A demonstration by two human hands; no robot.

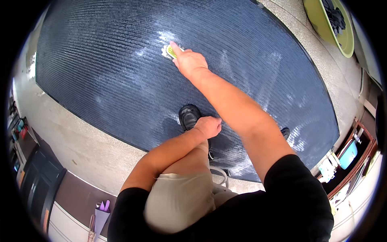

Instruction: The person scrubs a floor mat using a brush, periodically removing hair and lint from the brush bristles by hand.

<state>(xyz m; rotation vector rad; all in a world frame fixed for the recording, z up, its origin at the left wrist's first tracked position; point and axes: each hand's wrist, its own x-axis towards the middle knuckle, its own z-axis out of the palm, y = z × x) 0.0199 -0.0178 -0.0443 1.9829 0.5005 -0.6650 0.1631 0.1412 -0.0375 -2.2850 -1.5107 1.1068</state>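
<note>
A large dark blue ribbed mat (133,92) covers the floor, with whitish foamy smears on it. My right hand (189,61) reaches far forward and grips a small brush (172,51) with a yellow-green top and pale edges, pressed against the mat. White foam (165,36) lies just beyond the brush. My left hand (209,127) is closed loosely near my knee, above the mat, beside a black shoe (189,116); whether anything is inside it does not show.
A green tub (347,44) with dark cloth stands at the upper right. A reddish-brown rack (365,139) with a blue container (348,155) is at the right. At the lower left are a dark door (38,181) and a grey holder (100,220) with purple items.
</note>
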